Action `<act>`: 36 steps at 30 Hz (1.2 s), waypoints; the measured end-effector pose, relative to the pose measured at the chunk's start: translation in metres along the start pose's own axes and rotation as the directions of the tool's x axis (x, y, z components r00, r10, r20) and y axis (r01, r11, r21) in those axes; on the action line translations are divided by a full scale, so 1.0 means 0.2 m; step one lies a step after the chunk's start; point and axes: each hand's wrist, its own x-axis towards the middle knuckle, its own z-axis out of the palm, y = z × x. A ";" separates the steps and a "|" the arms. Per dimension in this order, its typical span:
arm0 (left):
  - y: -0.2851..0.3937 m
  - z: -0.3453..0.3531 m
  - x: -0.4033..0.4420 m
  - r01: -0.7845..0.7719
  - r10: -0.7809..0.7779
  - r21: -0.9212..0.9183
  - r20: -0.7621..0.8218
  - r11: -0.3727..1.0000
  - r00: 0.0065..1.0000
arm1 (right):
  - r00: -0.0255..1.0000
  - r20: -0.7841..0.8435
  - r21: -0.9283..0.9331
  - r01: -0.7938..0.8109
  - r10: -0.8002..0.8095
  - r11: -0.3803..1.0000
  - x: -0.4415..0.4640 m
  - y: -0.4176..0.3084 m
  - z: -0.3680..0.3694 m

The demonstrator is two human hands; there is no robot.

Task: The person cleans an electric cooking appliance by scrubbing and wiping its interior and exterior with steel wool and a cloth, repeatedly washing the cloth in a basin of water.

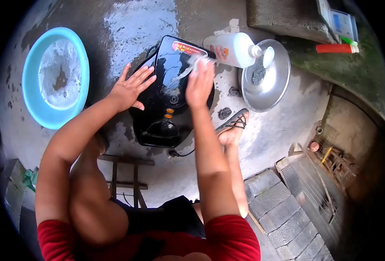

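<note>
A glossy black appliance [164,93] lies on the wet concrete floor in front of me, with a red and yellow label, orange buttons, and a cord ending in a plug [174,153]. My left hand [129,88] is open, fingers spread, resting against the appliance's left edge. My right hand [200,85] presses a whitish, crumpled cloth-like piece [197,62] on the upper right of the glossy surface. Motion blurs the right fingertips, and the hand partly covers this piece. Pale wet streaks show beside it.
A light blue basin [30,82] stands at left. A large whitish bottle [229,48] leans over a metal basin [276,93] at right. Dark scouring pads [224,113] lie near my sandalled foot [233,130]. Further right are a red tube [333,48] and concrete blocks [279,209]. A wooden stool [125,161] is below.
</note>
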 end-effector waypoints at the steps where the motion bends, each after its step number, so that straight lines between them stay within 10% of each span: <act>1: -0.01 0.00 0.00 -0.002 0.002 0.001 -0.006 1.000 1.000 | 0.997 0.072 -0.025 -0.030 0.032 0.999 -0.11 -0.08 -0.01; 7: 0.00 -0.01 0.01 0.013 -0.013 0.009 0.005 1.000 1.000 | 0.934 0.330 0.007 -0.146 0.136 0.989 -0.76 -0.28 -0.12; 13: 0.02 0.00 0.02 0.037 -0.038 0.051 0.032 0.998 0.999 | 0.963 -0.024 -0.055 -0.269 0.268 0.961 -0.32 0.05 -0.06; 18: 0.04 -0.01 0.02 0.068 -0.071 0.057 0.048 0.996 0.996 | 0.850 0.192 0.329 -0.526 0.490 0.784 0.00 0.23 -0.12; 22: 0.06 -0.02 0.03 0.109 -0.113 0.071 0.050 0.992 0.992 | 0.849 0.049 0.405 -0.499 0.527 0.766 -0.32 0.30 -0.11; 26: 0.08 -0.03 0.02 0.125 -0.129 0.091 0.050 0.988 0.990 | 0.612 -0.008 0.674 -0.581 0.791 0.456 -0.77 0.04 -0.07; 31: 0.08 -0.02 0.01 0.136 -0.140 0.079 0.045 0.988 0.989 | 0.804 -0.028 0.096 -0.589 0.594 0.802 -1.19 -0.31 -0.03; 36: 0.08 -0.03 0.02 0.148 -0.154 0.068 0.095 0.987 0.983 | 0.830 0.065 -0.006 -0.555 0.554 0.832 -1.40 -0.46 -0.01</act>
